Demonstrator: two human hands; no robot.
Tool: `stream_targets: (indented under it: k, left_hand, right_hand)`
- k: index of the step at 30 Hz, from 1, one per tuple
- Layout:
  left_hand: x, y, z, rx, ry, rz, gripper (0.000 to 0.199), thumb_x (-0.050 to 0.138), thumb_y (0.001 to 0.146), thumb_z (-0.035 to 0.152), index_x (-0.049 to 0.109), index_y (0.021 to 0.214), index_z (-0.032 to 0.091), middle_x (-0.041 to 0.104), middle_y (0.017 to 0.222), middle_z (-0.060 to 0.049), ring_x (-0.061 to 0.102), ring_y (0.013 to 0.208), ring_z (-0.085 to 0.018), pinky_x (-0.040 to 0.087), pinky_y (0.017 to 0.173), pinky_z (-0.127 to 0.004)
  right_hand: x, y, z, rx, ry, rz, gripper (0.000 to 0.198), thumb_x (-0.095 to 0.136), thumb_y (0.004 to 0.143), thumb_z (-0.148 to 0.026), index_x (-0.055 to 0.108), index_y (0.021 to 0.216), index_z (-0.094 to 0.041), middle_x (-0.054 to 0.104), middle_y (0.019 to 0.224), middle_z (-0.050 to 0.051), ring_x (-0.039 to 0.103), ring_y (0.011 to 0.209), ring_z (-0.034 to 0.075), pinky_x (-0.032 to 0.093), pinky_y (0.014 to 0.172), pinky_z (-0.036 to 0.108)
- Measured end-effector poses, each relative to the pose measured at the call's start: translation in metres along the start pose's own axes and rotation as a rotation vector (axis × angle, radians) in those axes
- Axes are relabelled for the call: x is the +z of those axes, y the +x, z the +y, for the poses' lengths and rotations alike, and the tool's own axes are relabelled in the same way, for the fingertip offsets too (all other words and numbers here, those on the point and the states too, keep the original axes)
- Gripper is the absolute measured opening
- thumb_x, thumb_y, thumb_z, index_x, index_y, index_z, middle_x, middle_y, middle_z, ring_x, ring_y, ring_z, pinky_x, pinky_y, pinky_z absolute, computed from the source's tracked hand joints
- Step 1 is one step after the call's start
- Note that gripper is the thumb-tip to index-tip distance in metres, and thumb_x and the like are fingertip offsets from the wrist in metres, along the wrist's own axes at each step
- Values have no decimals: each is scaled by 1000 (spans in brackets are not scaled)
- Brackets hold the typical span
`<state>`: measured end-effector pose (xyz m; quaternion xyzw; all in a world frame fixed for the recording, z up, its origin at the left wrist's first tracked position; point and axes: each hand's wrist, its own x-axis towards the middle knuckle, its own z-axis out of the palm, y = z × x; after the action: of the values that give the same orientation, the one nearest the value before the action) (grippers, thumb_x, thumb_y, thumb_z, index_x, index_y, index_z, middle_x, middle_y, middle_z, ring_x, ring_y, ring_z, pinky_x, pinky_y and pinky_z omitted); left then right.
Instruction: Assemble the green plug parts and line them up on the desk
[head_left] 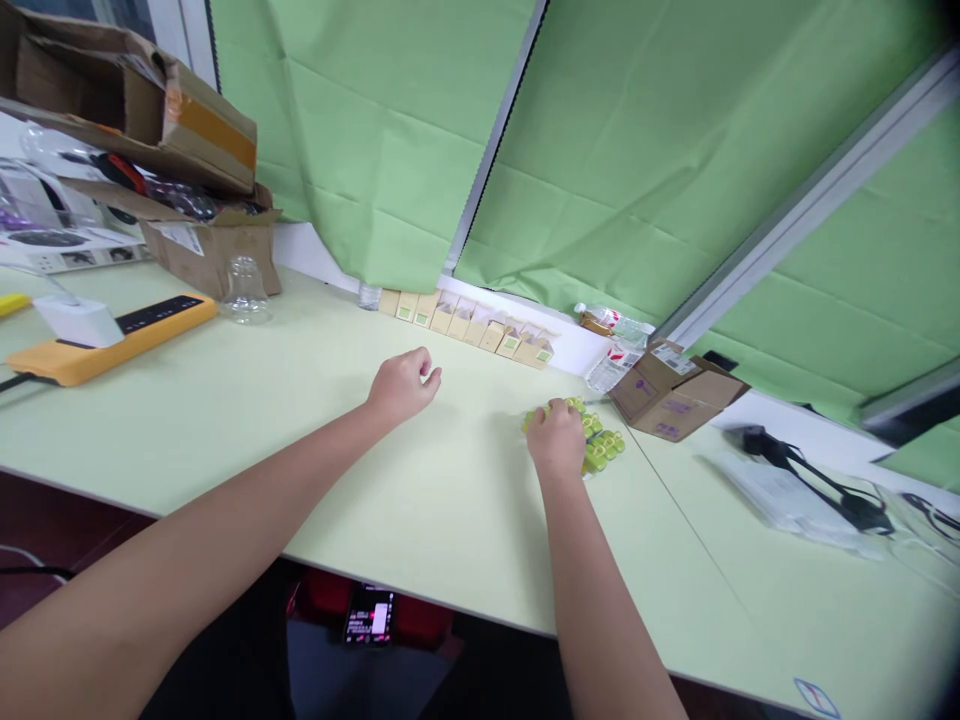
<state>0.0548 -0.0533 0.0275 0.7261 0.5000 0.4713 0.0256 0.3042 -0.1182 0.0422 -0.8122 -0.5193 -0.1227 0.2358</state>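
My left hand hovers over the middle of the table with its fingers curled in and the thumb bent beside them; nothing shows in it. Over to the right, my right hand reaches down onto a cluster of small, shiny yellow-green pieces with rounded tops. Its fingers are bent down onto the cluster's left part and close on a piece there, mostly hidden beneath the hand. What kind of pieces these are, I cannot tell.
Along the wall stands a row of small tan paper boxes. Plastic bottles and a cardboard box are behind the cluster. An orange power strip, a clear jar and open cartons are at left. A phone lies below the table edge.
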Motion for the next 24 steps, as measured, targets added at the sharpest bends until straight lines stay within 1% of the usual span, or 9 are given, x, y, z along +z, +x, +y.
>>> stream_targets:
  k: [3, 6, 8, 11, 14, 16, 18, 20, 24]
  left_hand:
    - [0, -4, 6, 7, 8, -140, 47, 60, 79, 48, 30, 55, 22, 30, 48, 3, 32, 49, -13, 25, 54, -30]
    - [4, -9, 12, 96, -71, -315, 50, 53, 85, 42, 24, 50, 20, 25, 46, 3, 26, 48, -12, 24, 54, -30]
    - [6, -13, 14, 135, -115, -365, 47, 48, 87, 37, 25, 50, 20, 26, 46, 3, 26, 48, -12, 24, 54, -30]
    - [5, -14, 11, 150, -128, -315, 36, 51, 85, 35, 36, 56, 20, 38, 52, 3, 33, 51, -13, 27, 54, -29]
    - [1, -11, 5, 153, -198, -257, 10, 49, 83, 27, 56, 80, 21, 62, 80, -1, 52, 66, -14, 37, 61, -27]
    - [-2, -7, 1, 191, -289, -301, 20, 41, 83, 18, 61, 87, 21, 67, 93, -3, 58, 79, -15, 42, 71, -27]
    - [-4, -4, -1, 224, -349, -379, 27, 35, 79, 12, 61, 75, 19, 67, 85, -3, 59, 78, -16, 43, 74, -27]
    - [-7, -3, 1, 224, -346, -440, 26, 35, 75, 10, 57, 63, 19, 61, 68, -1, 55, 66, -15, 41, 68, -27]
    - [-12, -4, 9, 205, -225, -530, 21, 41, 71, 11, 55, 58, 19, 49, 52, 1, 43, 53, -14, 32, 56, -28]
  right_hand:
    - [-2, 2, 3, 23, -21, -48, 29, 43, 92, -20, 64, 111, -12, 65, 102, 19, 62, 94, 29, 41, 74, 35]
    - [-2, 3, 6, 41, -26, -72, 27, 43, 93, -22, 67, 101, -16, 66, 100, 16, 61, 88, 27, 39, 70, 33]
    - [1, 4, 8, 24, 0, -55, 26, 43, 92, -23, 67, 98, -18, 66, 98, 14, 60, 86, 25, 39, 70, 33]
    - [10, 3, 5, -91, 110, 1, 23, 45, 90, -24, 66, 93, -17, 66, 94, 13, 58, 88, 25, 41, 76, 34]
    - [20, -2, -6, -229, 313, 4, 22, 46, 89, -29, 64, 92, -17, 68, 93, 11, 59, 91, 24, 43, 83, 35]
    - [24, -7, -16, -240, 481, -71, 23, 46, 90, -34, 62, 93, -19, 70, 92, 9, 62, 87, 23, 45, 82, 34]
    - [26, -14, -25, -229, 641, -159, 23, 46, 91, -38, 61, 93, -21, 72, 93, 7, 64, 85, 21, 47, 80, 33]
    - [27, -19, -32, -242, 759, -217, 23, 47, 91, -41, 60, 92, -22, 73, 98, 7, 65, 86, 20, 48, 80, 32]
    - [26, -27, -40, -262, 875, -274, 22, 49, 91, -42, 59, 91, -22, 73, 103, 7, 66, 89, 19, 49, 81, 32]
